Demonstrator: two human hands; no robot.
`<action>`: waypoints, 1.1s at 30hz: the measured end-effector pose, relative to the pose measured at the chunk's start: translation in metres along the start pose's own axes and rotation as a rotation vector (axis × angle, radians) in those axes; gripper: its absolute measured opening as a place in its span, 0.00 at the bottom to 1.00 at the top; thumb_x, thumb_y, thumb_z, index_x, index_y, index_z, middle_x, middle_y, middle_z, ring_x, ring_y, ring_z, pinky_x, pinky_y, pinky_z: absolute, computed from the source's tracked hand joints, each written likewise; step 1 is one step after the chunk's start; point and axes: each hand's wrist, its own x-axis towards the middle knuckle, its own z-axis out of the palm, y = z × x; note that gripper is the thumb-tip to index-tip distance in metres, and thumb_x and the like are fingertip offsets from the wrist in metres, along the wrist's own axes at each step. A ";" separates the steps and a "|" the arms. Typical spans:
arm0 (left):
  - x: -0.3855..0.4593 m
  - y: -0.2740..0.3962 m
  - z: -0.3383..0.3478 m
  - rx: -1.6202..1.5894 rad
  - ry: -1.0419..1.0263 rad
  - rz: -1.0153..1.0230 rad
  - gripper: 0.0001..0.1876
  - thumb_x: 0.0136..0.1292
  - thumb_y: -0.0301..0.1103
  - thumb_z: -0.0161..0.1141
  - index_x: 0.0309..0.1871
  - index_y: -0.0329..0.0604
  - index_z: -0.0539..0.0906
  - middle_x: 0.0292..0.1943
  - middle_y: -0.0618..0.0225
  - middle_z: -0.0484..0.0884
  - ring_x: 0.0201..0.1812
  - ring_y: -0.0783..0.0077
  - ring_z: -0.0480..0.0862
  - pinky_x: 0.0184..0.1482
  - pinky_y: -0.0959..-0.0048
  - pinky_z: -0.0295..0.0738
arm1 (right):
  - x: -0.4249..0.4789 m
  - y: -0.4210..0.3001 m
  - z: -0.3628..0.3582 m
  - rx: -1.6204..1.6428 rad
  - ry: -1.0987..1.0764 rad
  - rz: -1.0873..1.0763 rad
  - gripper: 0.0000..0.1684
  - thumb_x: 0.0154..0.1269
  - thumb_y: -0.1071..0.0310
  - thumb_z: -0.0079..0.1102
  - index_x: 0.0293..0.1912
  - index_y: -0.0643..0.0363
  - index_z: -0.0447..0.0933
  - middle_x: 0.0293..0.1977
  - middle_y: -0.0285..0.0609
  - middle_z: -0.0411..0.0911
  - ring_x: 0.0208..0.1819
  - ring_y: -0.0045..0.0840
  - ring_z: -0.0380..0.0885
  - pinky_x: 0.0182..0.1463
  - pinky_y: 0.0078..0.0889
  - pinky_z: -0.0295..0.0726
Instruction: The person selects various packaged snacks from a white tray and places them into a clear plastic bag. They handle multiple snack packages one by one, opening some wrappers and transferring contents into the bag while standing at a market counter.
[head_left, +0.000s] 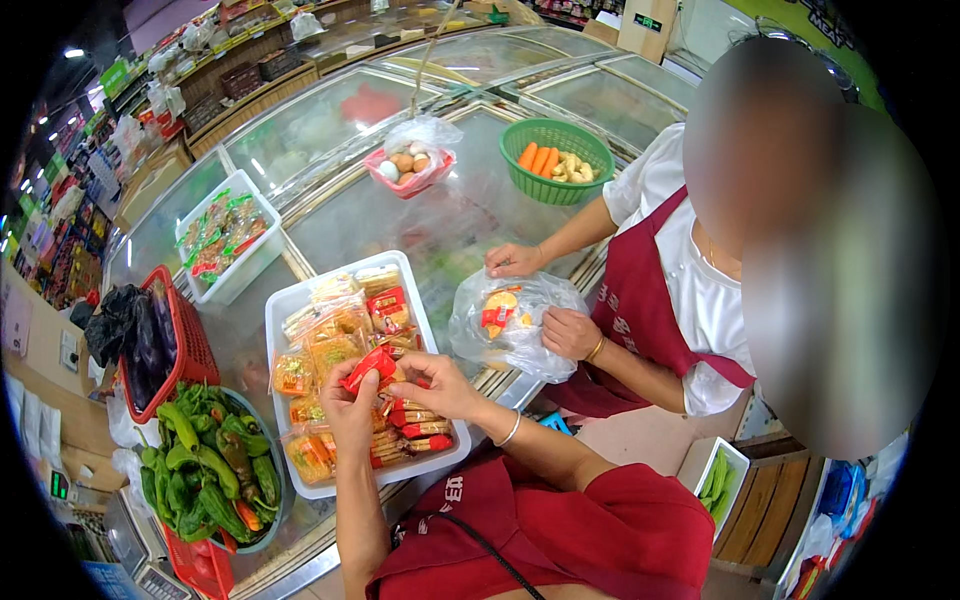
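My left hand (351, 397) and my right hand (435, 384) pinch a small red snack packet (373, 366) between their fingers, above a white plastic tray (276, 330). In the tray lie packaged snacks: clear packets of yellow-orange pieces (330, 352) on the left, more red packets (388, 309) at the upper right, and stacked red-and-tan packets (420, 429) at the lower right. My fingers cover part of the held packet and some packets beneath. To the right, a co-worker's two hands handle a clear plastic bag (476, 311) with a red-and-yellow packet (499, 311) in it.
The tray rests on glass-topped chest freezers (337, 217). Around it stand a white bin of packaged food (277, 225), a red basket of eggplants (201, 360), a bowl of green peppers (195, 472), a bag of eggs (409, 165) and a green basket of carrots (559, 196). The co-worker stands close at right.
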 end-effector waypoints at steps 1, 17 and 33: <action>0.000 -0.002 -0.003 0.000 -0.007 -0.009 0.10 0.60 0.25 0.62 0.43 0.34 0.78 0.35 0.70 0.81 0.35 0.82 0.78 0.38 0.82 0.73 | 0.000 -0.001 -0.001 -0.045 -0.003 -0.006 0.10 0.60 0.69 0.64 0.39 0.62 0.76 0.25 0.28 0.67 0.27 0.09 0.63 0.29 0.16 0.64; 0.005 -0.005 -0.006 -0.030 0.175 0.013 0.06 0.62 0.29 0.61 0.36 0.39 0.76 0.30 0.73 0.80 0.30 0.88 0.75 0.33 0.85 0.71 | 0.001 0.000 0.008 0.396 0.016 0.312 0.12 0.61 0.77 0.55 0.46 0.66 0.73 0.38 0.37 0.77 0.40 0.15 0.75 0.46 0.19 0.76; 0.005 -0.004 -0.007 -0.031 0.183 0.006 0.05 0.63 0.28 0.60 0.36 0.38 0.76 0.29 0.73 0.79 0.29 0.87 0.75 0.33 0.84 0.71 | 0.001 0.012 0.011 0.389 0.019 0.250 0.14 0.59 0.81 0.55 0.46 0.67 0.71 0.40 0.37 0.75 0.41 0.15 0.75 0.43 0.20 0.79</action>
